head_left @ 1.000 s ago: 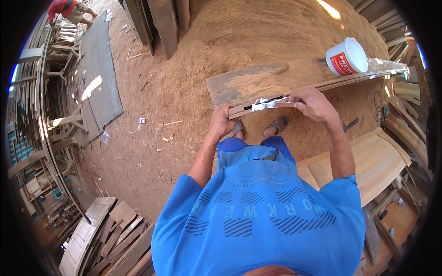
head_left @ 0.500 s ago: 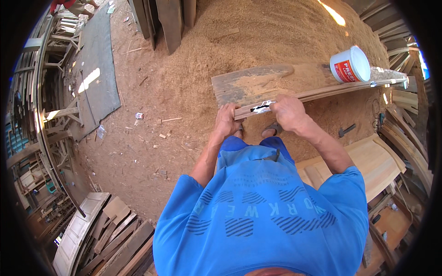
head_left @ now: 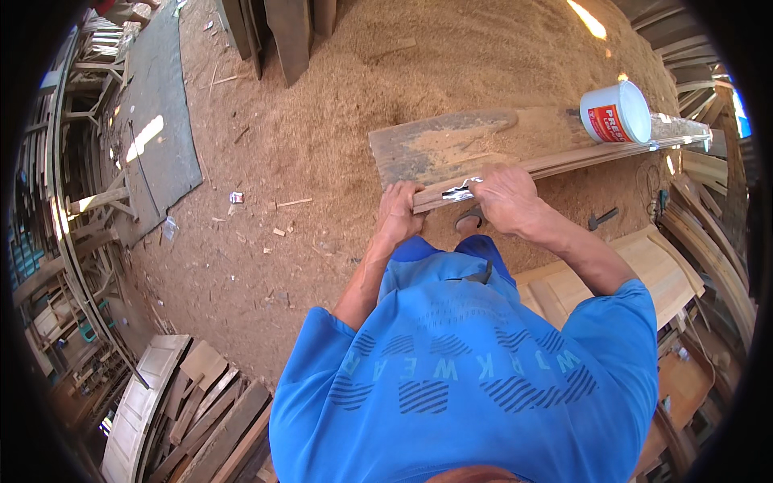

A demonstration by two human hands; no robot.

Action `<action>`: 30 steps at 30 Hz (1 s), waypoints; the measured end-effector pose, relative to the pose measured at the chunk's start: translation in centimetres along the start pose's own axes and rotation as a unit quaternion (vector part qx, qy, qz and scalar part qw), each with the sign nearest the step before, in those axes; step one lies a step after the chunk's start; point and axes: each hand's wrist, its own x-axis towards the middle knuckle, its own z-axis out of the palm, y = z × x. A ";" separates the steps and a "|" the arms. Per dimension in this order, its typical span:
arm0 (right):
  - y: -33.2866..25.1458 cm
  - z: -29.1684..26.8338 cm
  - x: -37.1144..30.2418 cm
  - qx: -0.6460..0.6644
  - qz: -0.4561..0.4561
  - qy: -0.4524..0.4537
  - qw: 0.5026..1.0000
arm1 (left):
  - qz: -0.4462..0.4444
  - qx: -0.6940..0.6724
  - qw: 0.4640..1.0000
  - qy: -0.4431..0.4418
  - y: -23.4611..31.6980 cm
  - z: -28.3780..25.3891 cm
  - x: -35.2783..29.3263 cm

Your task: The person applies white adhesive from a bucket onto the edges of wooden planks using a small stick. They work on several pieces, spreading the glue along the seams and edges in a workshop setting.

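My left hand (head_left: 397,211) is closed round the near-left end of long, narrow wooden strips (head_left: 555,163), with its fingertips over the top. A small shiny silver and black piece (head_left: 459,191) lies along the top of the strips near that end; I cannot tell its kind. My right hand (head_left: 509,199) is closed at the right end of this piece, its thumb and fingers bent down against the strips. Beyond the strips, a wide weathered board (head_left: 443,149) lies dusted with sawdust.
A white bucket (head_left: 616,113) with a red label stands at the strips' far right. A hammer-like tool (head_left: 602,218) lies on the ground right of my arm. Pale panelled wood (head_left: 620,274) is at the right, scrap boards (head_left: 213,414) lower left, upright planks (head_left: 286,36) ahead.
The view has shifted slightly. My right hand has turned a little over the silver and black piece, and less of that piece shows. My left hand keeps its hold on the strips' end.
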 end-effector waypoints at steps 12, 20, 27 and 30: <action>-1.0 -0.3 -1.4 0.007 0.038 0.041 0.998 | 0.000 0.000 1.000 -0.012 -0.5 0.2 0.4; 5.1 -1.2 -3.9 -0.066 0.188 0.001 0.980 | -0.005 0.026 0.999 -0.044 -0.7 -0.1 0.7; 4.2 1.4 -2.4 -0.036 0.204 0.012 0.978 | -0.010 0.017 0.998 -0.063 -0.4 -0.6 0.8; 4.5 0.1 -3.1 -0.019 0.231 0.014 0.973 | -0.006 0.028 0.998 -0.059 -0.6 -0.3 1.0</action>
